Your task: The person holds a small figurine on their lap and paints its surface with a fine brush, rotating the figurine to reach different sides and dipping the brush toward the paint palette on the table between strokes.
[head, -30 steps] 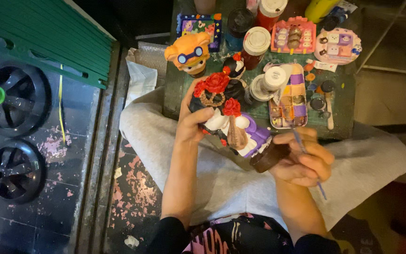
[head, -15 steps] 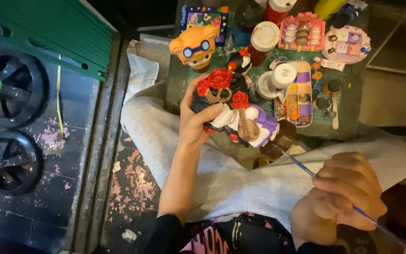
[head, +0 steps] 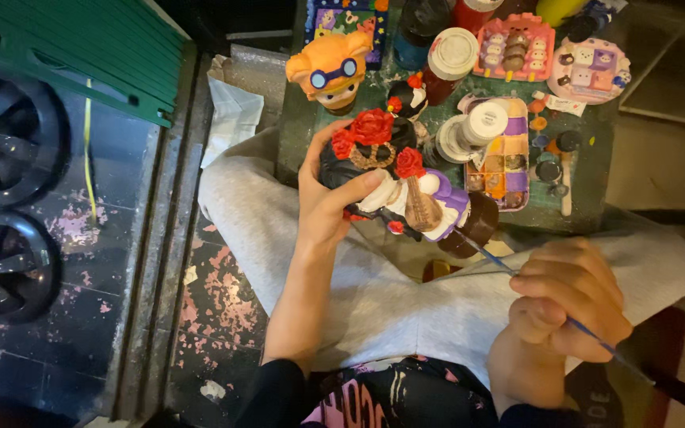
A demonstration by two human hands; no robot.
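My left hand [head: 328, 200] grips a painted figurine [head: 406, 181] with black hair, red flowers, a brown braid and a purple dress, tilted on its side over my lap. My right hand [head: 564, 305] holds a thin blue paintbrush [head: 509, 269], whose tip touches the figurine's dark brown base [head: 473, 230]. My knees in grey trousers [head: 374, 293] lie under both hands.
A small green table [head: 588, 178] carries a paint palette [head: 505, 154], white-lidded paint jars [head: 452, 55], an orange figurine with blue goggles [head: 333, 71] and pink trays of small figures [head: 515, 46]. Black wheels [head: 9, 135] and a green panel [head: 81, 55] are at the left.
My right hand drew back from the figurine toward me and lower right, the brush now reaching its base. My left hand tilted the figurine slightly; the camera moved closer.
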